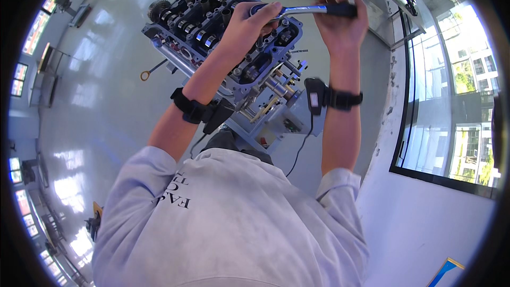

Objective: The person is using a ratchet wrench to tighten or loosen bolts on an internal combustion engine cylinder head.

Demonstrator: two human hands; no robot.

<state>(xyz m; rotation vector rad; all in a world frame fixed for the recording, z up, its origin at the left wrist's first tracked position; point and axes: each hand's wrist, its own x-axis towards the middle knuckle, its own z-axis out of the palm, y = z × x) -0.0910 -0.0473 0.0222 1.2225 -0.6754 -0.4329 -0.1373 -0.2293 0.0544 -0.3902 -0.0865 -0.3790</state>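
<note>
My left hand (255,20) is closed around the head of a ratchet wrench (303,10), over the near right part of an engine cylinder head (239,59). A dark socket or extension (259,42) stands below that hand, reaching down among the bolts. The wrench's black handle points right and crosses in front of my right hand (340,24). That palm faces me, with thumb and fingers apart and not wrapped over the handle; the fingertips are blurred. Camshafts (195,32) with shiny lobes lie along the head, and toothed cam sprockets (159,10) sit at its far left end.
The engine rests on a metal stand (275,123) close before my legs. A yellow-ringed dipstick (145,75) juts out left. Black wrist devices (314,95) trail cables beside my body. A wall with a window (446,99) runs along the right; a metal table (374,20) stands far right.
</note>
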